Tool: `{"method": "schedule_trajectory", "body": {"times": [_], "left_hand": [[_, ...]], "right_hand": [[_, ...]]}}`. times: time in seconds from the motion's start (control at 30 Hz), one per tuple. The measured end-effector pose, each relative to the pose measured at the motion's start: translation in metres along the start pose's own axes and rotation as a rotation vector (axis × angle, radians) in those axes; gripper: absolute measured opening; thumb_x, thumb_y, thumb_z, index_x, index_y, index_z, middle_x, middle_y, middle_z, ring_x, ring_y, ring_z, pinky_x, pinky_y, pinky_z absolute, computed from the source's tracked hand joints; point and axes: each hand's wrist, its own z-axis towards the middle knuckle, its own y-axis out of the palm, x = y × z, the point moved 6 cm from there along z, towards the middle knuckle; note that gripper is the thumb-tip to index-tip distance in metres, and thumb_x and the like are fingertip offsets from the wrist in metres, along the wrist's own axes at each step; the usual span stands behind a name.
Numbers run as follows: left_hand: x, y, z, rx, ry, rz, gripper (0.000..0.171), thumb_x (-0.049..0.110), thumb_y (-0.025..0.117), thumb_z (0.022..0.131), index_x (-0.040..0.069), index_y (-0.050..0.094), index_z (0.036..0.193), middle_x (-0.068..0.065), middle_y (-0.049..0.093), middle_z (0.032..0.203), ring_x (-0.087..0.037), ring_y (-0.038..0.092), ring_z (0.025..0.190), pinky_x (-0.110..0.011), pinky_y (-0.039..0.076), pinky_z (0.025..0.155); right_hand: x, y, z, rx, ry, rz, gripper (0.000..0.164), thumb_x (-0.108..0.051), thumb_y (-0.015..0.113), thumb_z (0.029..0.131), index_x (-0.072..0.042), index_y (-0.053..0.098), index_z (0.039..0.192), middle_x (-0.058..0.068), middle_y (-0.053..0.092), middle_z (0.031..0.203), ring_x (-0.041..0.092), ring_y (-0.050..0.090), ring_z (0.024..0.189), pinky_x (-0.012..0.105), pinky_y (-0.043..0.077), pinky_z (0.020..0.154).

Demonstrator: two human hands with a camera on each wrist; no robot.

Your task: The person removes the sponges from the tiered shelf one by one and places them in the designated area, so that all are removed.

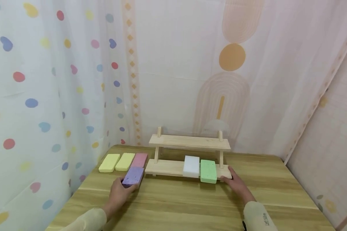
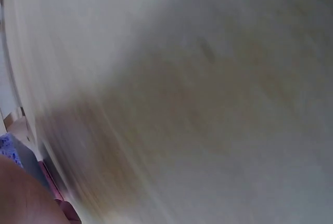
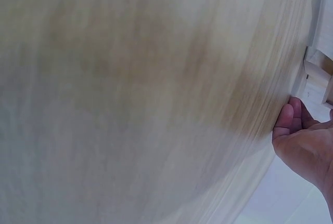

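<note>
A purple sponge [image 1: 133, 175] lies on the wooden table [image 1: 191, 202], left of a two-tier wooden shelf [image 1: 190, 142]. My left hand [image 1: 124, 186] holds the sponge's near end, thumb on one side and fingers on the other. The left wrist view is blurred and shows only a bit of that hand [image 2: 21, 198] and a corner of the purple sponge [image 2: 7, 147]. My right hand [image 1: 229, 177] rests against the right end of the lower board with its fingers laid along it. In the right wrist view the right hand [image 3: 294, 125] sits just below the shelf [image 3: 316, 70].
A white sponge [image 1: 191, 166] and a green sponge [image 1: 208, 171] lie side by side on the lower board. Two yellow sponges [image 1: 109, 162] [image 1: 125, 161] and a pink sponge [image 1: 139, 159] lie in a row behind the purple one. Curtains close in the table at the back and sides.
</note>
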Motion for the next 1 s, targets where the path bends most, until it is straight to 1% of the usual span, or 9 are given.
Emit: {"method": "schedule_trajectory", "body": {"times": [0.1, 0.27, 0.33, 0.43, 0.53, 0.63, 0.77, 0.9, 1.0], "left_hand": [[-0.005, 0.001, -0.003, -0.02, -0.02, 0.06, 0.071, 0.022, 0.083, 0.078, -0.019, 0.047, 0.125, -0.035, 0.057, 0.116, -0.044, 0.058, 0.106, -0.056, 0.045, 0.094], [-0.008, 0.002, -0.002, -0.032, -0.016, 0.174, 0.076, 0.03, 0.082, 0.078, -0.017, 0.048, 0.128, -0.034, 0.058, 0.116, -0.045, 0.059, 0.105, -0.057, 0.045, 0.09], [-0.009, 0.003, -0.002, -0.033, -0.017, 0.205, 0.078, 0.032, 0.081, 0.078, -0.015, 0.048, 0.13, -0.034, 0.058, 0.117, -0.046, 0.058, 0.105, -0.058, 0.046, 0.088], [-0.008, 0.003, -0.003, -0.044, -0.039, 0.223, 0.082, 0.036, 0.079, 0.079, -0.015, 0.045, 0.134, -0.035, 0.056, 0.121, -0.047, 0.057, 0.108, -0.058, 0.045, 0.088], [-0.006, 0.002, -0.004, -0.058, -0.073, 0.211, 0.087, 0.04, 0.076, 0.082, -0.014, 0.039, 0.14, -0.036, 0.051, 0.126, -0.047, 0.053, 0.113, -0.059, 0.044, 0.09], [-0.001, 0.001, -0.005, -0.057, -0.084, 0.185, 0.089, 0.043, 0.073, 0.084, -0.012, 0.035, 0.143, -0.036, 0.046, 0.129, -0.049, 0.047, 0.117, -0.061, 0.04, 0.092], [0.009, 0.0, -0.002, -0.041, -0.067, 0.154, 0.088, 0.044, 0.071, 0.087, -0.011, 0.033, 0.145, -0.036, 0.042, 0.133, -0.051, 0.04, 0.122, -0.063, 0.035, 0.097], [0.02, -0.003, 0.003, -0.006, -0.046, 0.117, 0.085, 0.044, 0.07, 0.089, -0.011, 0.034, 0.144, -0.034, 0.041, 0.136, -0.05, 0.038, 0.125, -0.063, 0.033, 0.1], [0.028, -0.004, 0.007, 0.014, -0.043, 0.073, 0.082, 0.042, 0.069, 0.09, -0.01, 0.034, 0.144, -0.032, 0.041, 0.137, -0.047, 0.037, 0.126, -0.062, 0.032, 0.101]], "right_hand": [[0.002, 0.002, -0.001, -0.01, 0.016, 0.004, 0.083, -0.042, 0.052, 0.102, -0.006, 0.005, 0.159, 0.031, 0.008, 0.159, 0.052, 0.008, 0.143, 0.068, 0.014, 0.111], [0.002, 0.0, -0.001, -0.008, 0.031, 0.02, 0.083, -0.043, 0.051, 0.102, -0.008, 0.004, 0.159, 0.031, 0.006, 0.159, 0.052, 0.006, 0.144, 0.068, 0.012, 0.111], [0.002, -0.001, -0.001, -0.006, 0.031, 0.015, 0.083, -0.044, 0.051, 0.101, -0.008, 0.004, 0.159, 0.031, 0.006, 0.159, 0.052, 0.006, 0.144, 0.068, 0.012, 0.111], [0.001, -0.002, -0.002, -0.012, 0.023, 0.008, 0.083, -0.043, 0.051, 0.102, -0.007, 0.003, 0.159, 0.03, 0.006, 0.16, 0.051, 0.006, 0.144, 0.067, 0.012, 0.112], [0.002, -0.003, -0.002, -0.021, 0.014, 0.013, 0.082, -0.042, 0.05, 0.103, -0.007, 0.001, 0.159, 0.03, 0.006, 0.16, 0.05, 0.006, 0.144, 0.066, 0.013, 0.112], [0.002, -0.003, -0.002, -0.027, 0.015, 0.014, 0.083, -0.043, 0.05, 0.103, -0.007, 0.001, 0.159, 0.03, 0.006, 0.16, 0.05, 0.006, 0.144, 0.066, 0.012, 0.112], [0.002, -0.004, -0.001, -0.029, 0.017, -0.005, 0.085, -0.046, 0.05, 0.102, -0.007, 0.001, 0.159, 0.031, 0.006, 0.159, 0.052, 0.006, 0.144, 0.067, 0.012, 0.111], [0.001, -0.003, 0.001, -0.033, 0.012, -0.011, 0.084, -0.045, 0.05, 0.102, -0.007, 0.001, 0.159, 0.031, 0.006, 0.159, 0.052, 0.006, 0.144, 0.067, 0.012, 0.111], [0.0, 0.0, 0.001, -0.04, 0.013, -0.021, 0.083, -0.044, 0.049, 0.102, -0.007, 0.002, 0.159, 0.03, 0.006, 0.16, 0.052, 0.007, 0.144, 0.067, 0.013, 0.111]]}}
